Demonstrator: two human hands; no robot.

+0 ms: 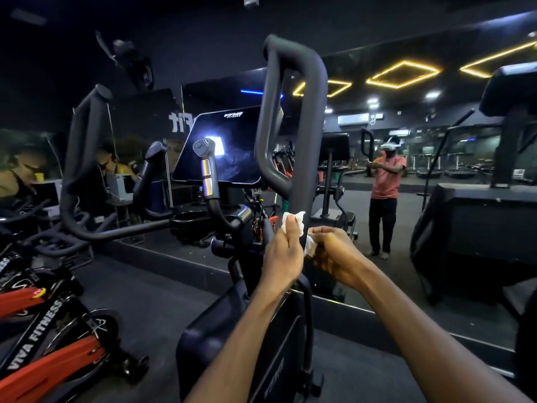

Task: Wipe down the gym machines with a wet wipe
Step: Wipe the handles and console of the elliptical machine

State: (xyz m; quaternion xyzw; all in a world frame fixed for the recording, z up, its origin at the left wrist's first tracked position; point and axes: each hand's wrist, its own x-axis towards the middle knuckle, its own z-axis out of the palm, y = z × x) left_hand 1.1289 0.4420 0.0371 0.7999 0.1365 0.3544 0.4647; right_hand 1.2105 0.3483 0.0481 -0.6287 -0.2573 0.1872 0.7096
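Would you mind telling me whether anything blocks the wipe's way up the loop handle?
Nothing visible does. Both hands, left and right, hold the white wipe against the loop handle near its base, and the handle above is bare; the screen sits beyond it to the left.

crumpled white wet wipe wrapped round black looped handle, upright
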